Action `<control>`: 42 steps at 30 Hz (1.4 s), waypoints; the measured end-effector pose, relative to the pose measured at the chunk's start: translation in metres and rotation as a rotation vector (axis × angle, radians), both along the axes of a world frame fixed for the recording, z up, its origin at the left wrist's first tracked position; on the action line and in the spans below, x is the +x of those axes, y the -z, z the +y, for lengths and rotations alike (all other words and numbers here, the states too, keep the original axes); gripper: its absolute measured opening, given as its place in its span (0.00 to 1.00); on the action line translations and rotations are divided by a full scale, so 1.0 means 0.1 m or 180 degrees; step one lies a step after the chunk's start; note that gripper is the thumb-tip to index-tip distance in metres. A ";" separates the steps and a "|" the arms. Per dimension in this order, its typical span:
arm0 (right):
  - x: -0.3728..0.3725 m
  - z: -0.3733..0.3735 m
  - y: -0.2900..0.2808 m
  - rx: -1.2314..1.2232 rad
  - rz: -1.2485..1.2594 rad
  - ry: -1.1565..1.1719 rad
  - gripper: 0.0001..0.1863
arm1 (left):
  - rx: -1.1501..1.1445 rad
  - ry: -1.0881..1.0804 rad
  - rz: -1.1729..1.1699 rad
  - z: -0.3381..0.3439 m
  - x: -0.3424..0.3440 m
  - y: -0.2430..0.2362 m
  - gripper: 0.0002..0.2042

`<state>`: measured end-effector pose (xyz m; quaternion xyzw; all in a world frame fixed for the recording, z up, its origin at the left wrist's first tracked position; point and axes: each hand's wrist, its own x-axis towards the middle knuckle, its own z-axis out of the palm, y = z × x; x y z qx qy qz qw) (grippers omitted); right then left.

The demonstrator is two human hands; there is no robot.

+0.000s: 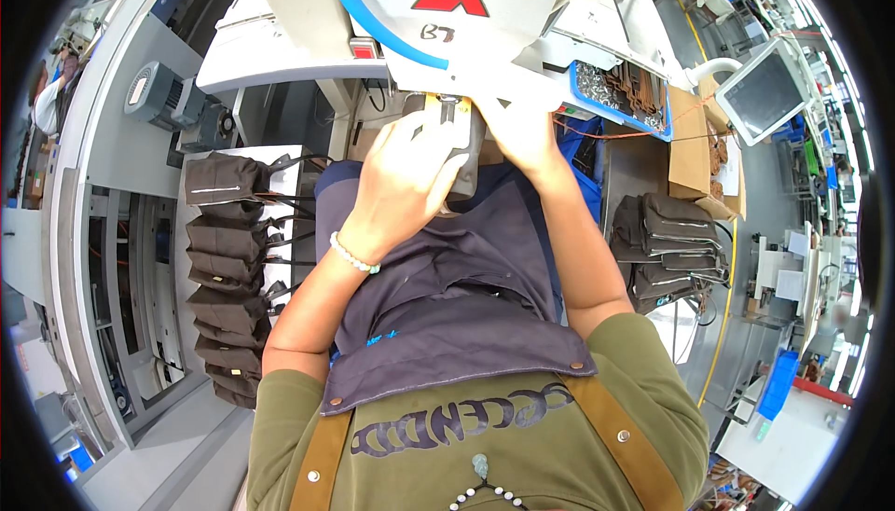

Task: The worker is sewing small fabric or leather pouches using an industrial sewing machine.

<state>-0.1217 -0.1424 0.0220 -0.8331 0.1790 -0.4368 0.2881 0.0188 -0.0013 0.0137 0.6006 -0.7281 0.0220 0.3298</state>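
Observation:
A dark fabric piece [469,171] is under the white head of an industrial sewing machine [503,7], with a yellow metal part [433,103] of the machine just above it. My left hand [406,171], a beaded bracelet at its wrist, lies over the piece with bent fingers gripping it. From the right, my right hand [522,133] reaches to the far side of the piece, close under the machine head. Glare and the machine head obscure the ends of its fingers, so its hold cannot be made out.
Dark fabric bags [228,273] stand in a row on the left, and more bags [671,241] are stacked on the right. A blue tray [620,105] holds metal parts and brown strips. Beyond it are a cardboard box [690,138] and a screen [764,91]. A blue hose [364,7] hangs by the machine.

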 end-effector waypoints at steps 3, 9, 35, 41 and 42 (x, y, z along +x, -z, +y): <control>-0.07 0.05 0.18 -0.0239 0.0010 0.0131 0.10 | -0.0584 0.0040 0.0229 0.04 0.02 0.08 0.21; -0.04 0.38 0.16 -0.1330 0.0423 0.0529 0.14 | -0.0666 -0.0049 0.0286 0.02 -0.01 0.22 0.26; 0.16 -0.65 0.10 0.1842 0.1212 -0.0988 0.14 | -0.0433 -0.0332 -0.0180 -0.06 -0.19 0.02 0.21; 0.15 -0.67 -0.04 0.1431 0.1557 -0.1030 0.09 | -0.0261 -0.0196 0.0130 -0.04 -0.04 0.15 0.27; 0.15 -0.69 -0.02 0.0890 0.1368 -0.1159 0.09 | -0.0266 -0.0209 0.0130 -0.04 -0.05 0.13 0.27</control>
